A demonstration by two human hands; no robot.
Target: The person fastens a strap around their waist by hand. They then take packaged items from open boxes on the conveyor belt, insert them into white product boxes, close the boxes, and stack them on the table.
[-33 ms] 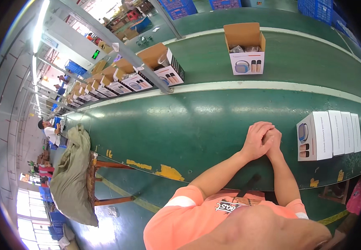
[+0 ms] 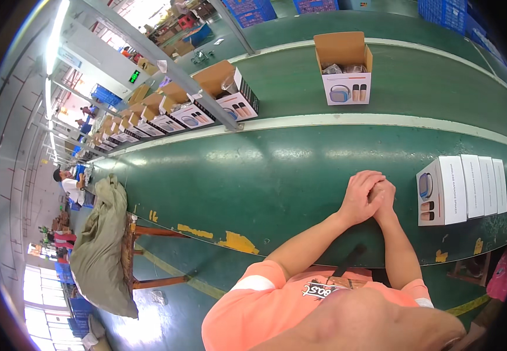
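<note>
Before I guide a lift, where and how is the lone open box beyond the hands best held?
From the near side, I'd take the open box by both side walls: it stands upright with nothing against either, and the raised back flap might bend.

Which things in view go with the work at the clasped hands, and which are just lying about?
Seemingly with the work:
- left hand and right hand, clasped together
- green tabletop below them
- white boxes to their right, the nearest things
- open box farther ahead

Seemingly just lying about:
- olive cloth, left
- blue crates, far back
</note>
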